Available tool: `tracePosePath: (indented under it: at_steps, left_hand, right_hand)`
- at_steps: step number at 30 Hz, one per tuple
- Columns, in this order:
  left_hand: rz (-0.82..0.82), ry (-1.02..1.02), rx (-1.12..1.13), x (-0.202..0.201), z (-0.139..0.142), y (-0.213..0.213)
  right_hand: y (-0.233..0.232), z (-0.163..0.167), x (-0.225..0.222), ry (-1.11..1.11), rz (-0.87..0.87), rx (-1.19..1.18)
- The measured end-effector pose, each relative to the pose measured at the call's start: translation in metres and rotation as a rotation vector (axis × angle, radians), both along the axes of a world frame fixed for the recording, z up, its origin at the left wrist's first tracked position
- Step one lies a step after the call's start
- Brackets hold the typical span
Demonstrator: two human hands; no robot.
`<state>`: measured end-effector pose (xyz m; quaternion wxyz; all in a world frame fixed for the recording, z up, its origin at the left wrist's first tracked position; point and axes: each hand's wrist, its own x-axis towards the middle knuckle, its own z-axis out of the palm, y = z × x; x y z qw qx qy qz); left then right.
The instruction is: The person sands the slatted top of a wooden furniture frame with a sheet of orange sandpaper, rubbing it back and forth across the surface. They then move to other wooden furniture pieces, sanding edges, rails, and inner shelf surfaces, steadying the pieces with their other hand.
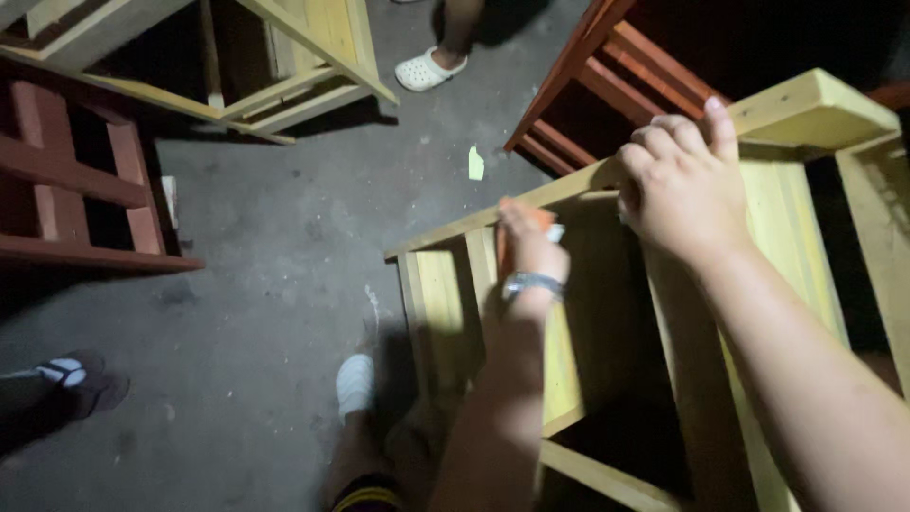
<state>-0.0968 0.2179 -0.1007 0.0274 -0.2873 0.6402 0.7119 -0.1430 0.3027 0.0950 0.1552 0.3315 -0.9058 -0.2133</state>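
Sandpaper (531, 220), orange, sits pinched in my left hand (531, 251), pressed under the frame (455, 284) rail. My right hand (682, 185) grips the rail top, fingers curled. Sanding seems underway; next stroke needs steady bracing.

Dim scene lit by one hard light from near the camera: the right hand (684, 180) and the pale wooden frame (806, 114) glare bright, while the frame's inside and the top right corner sink into black. The concrete floor (275, 284) is grey and grainy; the left hand (529, 248) is slightly motion-blurred
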Motion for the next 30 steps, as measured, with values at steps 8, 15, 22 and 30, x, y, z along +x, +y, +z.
tracePosePath:
  at_steps: [8,15,22,30]
  left_hand:
    - [-0.11,0.012,-0.063,-0.005,0.033,0.016]
    - [0.274,0.03,0.124,-0.011,0.065,0.044]
    - [0.172,-0.165,-0.069,-0.021,0.018,0.028]
    - [0.192,0.275,0.114,-0.009,0.039,0.062]
  right_hand:
    - [-0.002,0.001,0.001,-0.03,-0.023,-0.014]
    - [0.001,0.0,0.002,-0.014,0.0,-0.012]
    - [0.002,0.0,0.0,-0.023,0.019,-0.058]
    - [0.003,0.0,0.002,-0.03,0.031,-0.07]
